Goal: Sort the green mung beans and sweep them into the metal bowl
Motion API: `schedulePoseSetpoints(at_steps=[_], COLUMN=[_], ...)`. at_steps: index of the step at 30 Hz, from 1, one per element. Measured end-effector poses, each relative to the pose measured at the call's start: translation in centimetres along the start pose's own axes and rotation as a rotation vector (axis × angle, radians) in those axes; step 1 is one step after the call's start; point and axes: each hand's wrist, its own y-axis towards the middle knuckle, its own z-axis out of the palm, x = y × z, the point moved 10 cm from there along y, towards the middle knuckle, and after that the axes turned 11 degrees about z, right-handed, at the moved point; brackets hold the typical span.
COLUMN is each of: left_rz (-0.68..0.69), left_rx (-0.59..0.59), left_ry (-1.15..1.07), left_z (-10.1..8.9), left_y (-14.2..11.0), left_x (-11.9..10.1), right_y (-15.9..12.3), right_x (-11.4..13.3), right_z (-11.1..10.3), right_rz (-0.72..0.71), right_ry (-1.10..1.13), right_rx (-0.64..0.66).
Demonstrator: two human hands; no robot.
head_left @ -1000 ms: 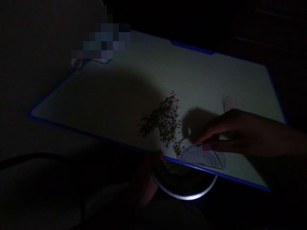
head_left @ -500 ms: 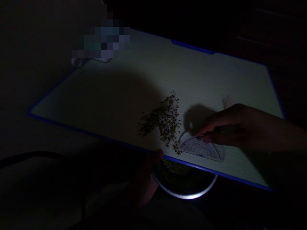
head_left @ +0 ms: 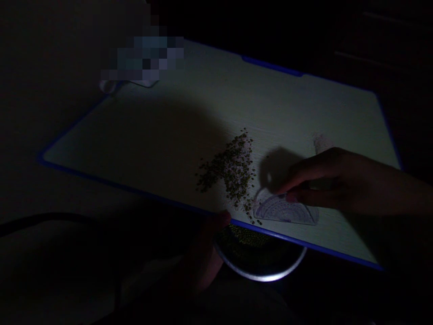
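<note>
My right hand (head_left: 324, 180) pinches a clear half-round protractor (head_left: 287, 210) between thumb and fingertips, its flat side toward the near edge of the board. The protractor's left corner is right beside a pile of small green beans mixed with pale grains (head_left: 237, 171). A few beans lie near the board's blue edge. My left hand (head_left: 208, 257) is below that edge, closed at the left side of a metal-rimmed bowl (head_left: 267, 277), with its thumb at the board's edge. Green beans show inside the bowl; the left fingers are hidden in the dark.
The pale board (head_left: 294, 108) has a blue rim and lies at a slant. A small pale heap (head_left: 321, 141) sits on it behind my right hand. A blurred-out object (head_left: 145, 58) is at the board's far left corner. A dark cord (head_left: 43, 219) curves at left.
The protractor has turned slightly, its right end moving up and its left end down. A few beans have shifted toward the board's near edge. My left hand and the bowl have stayed put.
</note>
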Motion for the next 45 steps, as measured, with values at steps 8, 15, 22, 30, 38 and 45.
schedulePoseSetpoints(at_steps=[8, 15, 22, 30, 38, 45], left_rz=[-0.028, 0.025, -0.006, -0.010, 0.022, -0.007], left_rx=[0.015, 0.081, 0.089, 0.058, 0.046, 0.010], left_ry=[0.017, -0.020, -0.027, -0.034, -0.014, -0.020], left_z=[-0.2, 0.7, 0.8, 0.0, 0.2, 0.0], left_y=[-0.1, 0.2, -0.1, 0.2, 0.0, -0.3], left_x=[0.3, -0.1, 0.2, 0.5, -0.1, 0.1], right_y=[0.4, 0.4, 0.7, 0.7, 0.2, 0.1], right_x=[0.3, 0.6, 0.7, 0.9, 1.0, 1.3], right_z=[0.8, 0.9, 1.1, 1.3, 1.0, -0.5], right_rz=[0.002, -0.029, -0.016, -0.031, -0.054, -0.110], right_ry=[0.010, -0.023, -0.005, 0.022, 0.022, -0.042], right_rx=[0.052, 0.042, 0.031, 0.057, 0.060, -0.124])
